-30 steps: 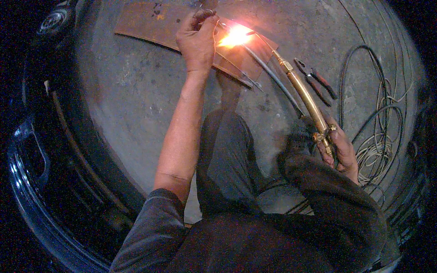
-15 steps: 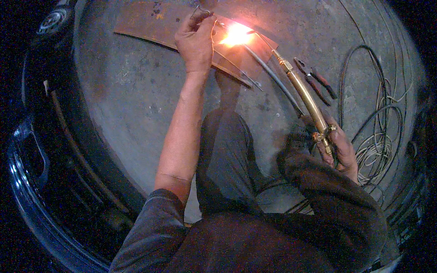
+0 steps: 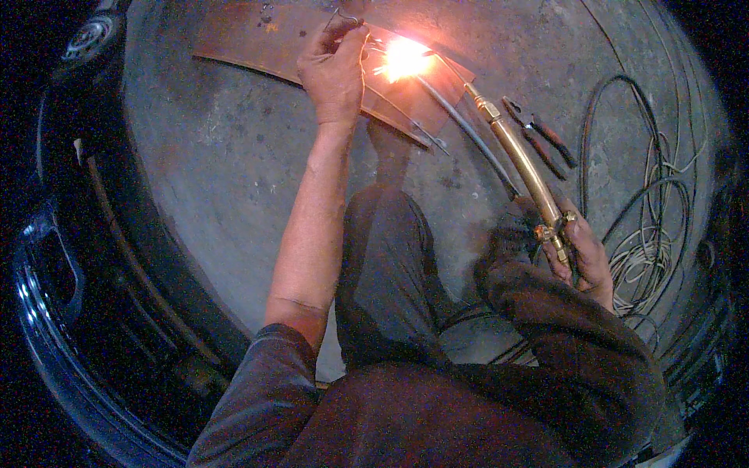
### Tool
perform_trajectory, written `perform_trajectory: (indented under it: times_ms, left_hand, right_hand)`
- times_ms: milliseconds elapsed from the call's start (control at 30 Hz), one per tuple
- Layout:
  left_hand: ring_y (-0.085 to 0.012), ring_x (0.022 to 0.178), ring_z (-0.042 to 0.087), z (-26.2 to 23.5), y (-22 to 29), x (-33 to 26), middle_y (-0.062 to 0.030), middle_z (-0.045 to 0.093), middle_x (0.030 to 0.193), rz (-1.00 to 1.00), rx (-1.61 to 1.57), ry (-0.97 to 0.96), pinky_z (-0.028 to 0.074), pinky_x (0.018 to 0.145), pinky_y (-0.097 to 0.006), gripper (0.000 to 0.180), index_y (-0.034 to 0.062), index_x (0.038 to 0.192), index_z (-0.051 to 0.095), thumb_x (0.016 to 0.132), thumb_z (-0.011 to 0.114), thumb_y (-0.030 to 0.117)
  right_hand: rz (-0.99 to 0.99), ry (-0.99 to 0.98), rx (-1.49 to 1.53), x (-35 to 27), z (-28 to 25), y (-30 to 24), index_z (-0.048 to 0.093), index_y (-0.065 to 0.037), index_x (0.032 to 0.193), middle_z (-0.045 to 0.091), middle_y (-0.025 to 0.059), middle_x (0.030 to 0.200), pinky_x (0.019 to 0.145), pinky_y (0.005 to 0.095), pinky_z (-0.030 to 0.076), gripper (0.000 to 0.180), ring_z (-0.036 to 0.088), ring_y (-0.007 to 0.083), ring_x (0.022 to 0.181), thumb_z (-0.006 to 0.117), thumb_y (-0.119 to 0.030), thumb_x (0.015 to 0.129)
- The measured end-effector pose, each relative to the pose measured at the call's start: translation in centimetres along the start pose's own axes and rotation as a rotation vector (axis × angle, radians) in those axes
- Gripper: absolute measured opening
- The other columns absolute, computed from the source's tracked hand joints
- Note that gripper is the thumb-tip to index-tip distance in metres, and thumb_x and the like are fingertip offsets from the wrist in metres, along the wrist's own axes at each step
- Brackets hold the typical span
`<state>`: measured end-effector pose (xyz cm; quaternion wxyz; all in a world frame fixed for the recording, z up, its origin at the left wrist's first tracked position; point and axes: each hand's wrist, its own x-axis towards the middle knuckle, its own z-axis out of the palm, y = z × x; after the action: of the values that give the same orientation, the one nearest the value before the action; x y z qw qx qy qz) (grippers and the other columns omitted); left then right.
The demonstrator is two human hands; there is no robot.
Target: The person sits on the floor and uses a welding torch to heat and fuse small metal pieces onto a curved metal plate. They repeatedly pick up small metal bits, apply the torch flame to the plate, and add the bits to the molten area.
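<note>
My right hand is wrapped round the rear end of a brass gas torch, near its valve knobs. The torch slants up and to the left, and its thin tip ends at a glaring flame. Left of the glare, my left hand is closed on a thin bent wire, whose loop shows above the fingers. A grey metal rod or tube runs from the glare down toward my right side. The bright light hides where flame, wire and tube meet. Beneath them lies a rusty steel plate.
Red-and-black handled pliers lie on the concrete floor right of the torch. Coiled hoses and cable lie farther right. A thin rod rests by the plate's near edge. A dark, shiny curved body borders the left.
The glare has spread slightly and its sparks have changed shape. Both hands keep nearly the same places, still holding the wire and the torch.
</note>
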<state>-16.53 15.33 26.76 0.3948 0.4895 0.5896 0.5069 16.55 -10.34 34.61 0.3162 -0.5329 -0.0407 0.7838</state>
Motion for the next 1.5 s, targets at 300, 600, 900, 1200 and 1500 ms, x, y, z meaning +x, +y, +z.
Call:
perform_trajectory:
  times_ms: [300, 600, 900, 1200, 1500]
  left_hand:
    - [-0.0077, 0.07, 0.06, 0.2, 0.1, -0.2, -0.0001, 0.072, 0.085, 0.005, -0.02, 0.027, 0.045, 0.059, -0.023, 0.01, 0.0043, 0.097, 0.075, 0.088, 0.074, 0.008]
    - [-0.0113, 0.078, 0.066, 0.4, 0.5, -0.5, -0.0035, 0.073, 0.089, -0.003, 0.029, 0.002, 0.052, 0.068, -0.025, 0.013, 0.0005, 0.098, 0.075, 0.086, 0.073, 0.004]
    - [-0.0128, 0.08, 0.067, 0.2, 0.6, -0.7, -0.0043, 0.074, 0.09, -0.011, 0.025, 0.029, 0.053, 0.071, -0.026, 0.014, 0.0009, 0.099, 0.074, 0.085, 0.074, 0.005]
    - [-0.0129, 0.077, 0.066, 0.3, 0.9, -0.8, -0.0046, 0.073, 0.088, -0.051, 0.06, 0.045, 0.053, 0.069, -0.026, 0.017, 0.0004, 0.099, 0.074, 0.084, 0.074, 0.006]
    - [-0.011, 0.069, 0.06, 0.3, -0.3, -0.5, -0.0015, 0.067, 0.079, -0.027, 0.092, 0.047, 0.047, 0.062, -0.026, 0.012, 0.0032, 0.095, 0.072, 0.086, 0.074, 0.01]
  right_hand:
    - [0.007, -0.054, -0.019, 0.1, 0.2, -0.5, 0.036, -0.002, 0.151, 0.066, 0.0051, 0.085, 0.036, 0.0206, 0.033, 0.08, 0.046, 0.006, 0.044, 0.067, -0.049, 0.094]
    - [-0.008, -0.092, -0.002, 0.3, -0.9, 0.1, 0.039, -0.004, 0.147, 0.065, 0.0055, 0.083, 0.036, 0.0211, 0.033, 0.069, 0.047, 0.0068, 0.044, 0.064, -0.046, 0.097]
    - [-0.005, -0.102, -0.021, 0.6, -0.8, 0.1, 0.038, -0.004, 0.148, 0.064, 0.0053, 0.081, 0.036, 0.0213, 0.033, 0.071, 0.047, 0.0076, 0.045, 0.063, -0.047, 0.097]
    - [-0.013, -0.071, -0.019, 0.7, -0.4, 0.1, 0.039, -0.001, 0.147, 0.067, 0.0064, 0.089, 0.037, 0.0204, 0.035, 0.078, 0.047, 0.0062, 0.045, 0.068, -0.05, 0.093]
    - [0.004, -0.062, 0.017, 0.3, -0.1, -0.1, 0.039, -0.004, 0.147, 0.064, 0.0045, 0.082, 0.035, 0.0198, 0.032, 0.071, 0.044, 0.0061, 0.042, 0.064, -0.047, 0.097]
